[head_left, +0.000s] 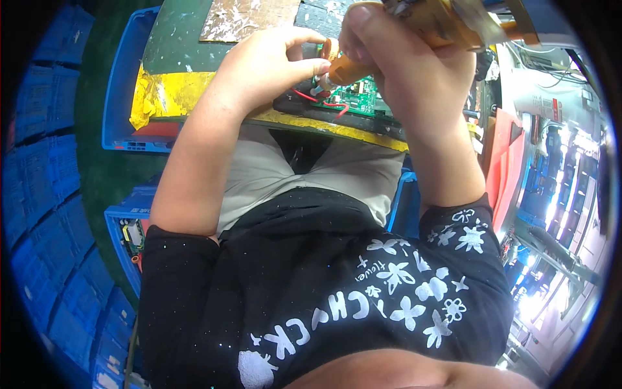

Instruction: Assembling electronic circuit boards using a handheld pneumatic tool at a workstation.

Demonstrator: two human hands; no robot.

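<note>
- Board [379,104]: green, populated with small parts; lies near the table's front edge, in the space between the two hands, below the right hand's fingers and to the right of the left hand's fingertips (its far side is partly covered by hand and tool).
- Left hand [275,65]: at the board's left end, palm down, thumb and forefinger curved toward each other with a small gap showing; they meet an orange part [330,48] and the tool's tip (whether they grip either, cannot be told).
- Right hand [414,71]: above the board's right portion, fingers closed around the tool.
- Tool [353,70]: orange, nozzle slanting down and leftward over the board, its end just beside the left thumb.
- Wires [340,106]: red, at the board's near left side (one loose end points toward the person).
- Table [178,42]: green top, yellow front edge, worn.
- Panel [249,18]: brown, flecked with white, beyond the left hand.
- Crate [120,84]: blue, left of the table.
- Lower crate [120,227]: blue (a green circuit board shows inside).
- Sheet [508,165]: red, right of the right forearm.
</note>
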